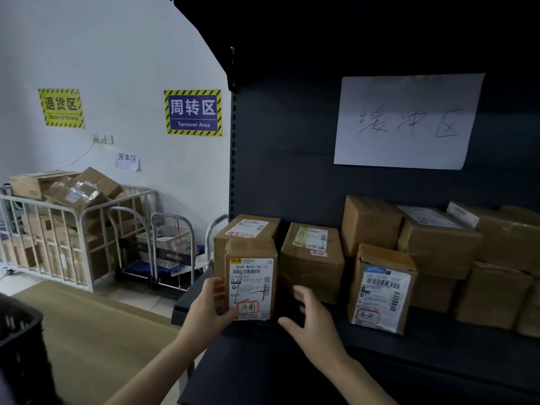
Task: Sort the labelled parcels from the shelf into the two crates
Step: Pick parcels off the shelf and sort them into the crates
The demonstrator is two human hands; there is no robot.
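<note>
A small brown parcel (251, 280) with a white label and a red-circled mark stands upright at the front left of the dark shelf (380, 355). My left hand (208, 309) grips its left side, thumb on the front face. To the parcel's right, my right hand (311, 321) hovers with spread fingers, just short of the box. Behind it sits another labelled parcel (248, 229), with a second parcel (312, 258) beside it. Further right stands a labelled upright parcel (381, 289). A black crate (20, 337) shows at the lower left edge.
Several more cardboard boxes (455, 247) are stacked at the shelf's right. A handwritten paper sign (406, 121) hangs on the shelf's back panel. On the left, a metal cage cart (58, 229) holds boxes, with folded trolleys (163, 252) beside it under wall signs.
</note>
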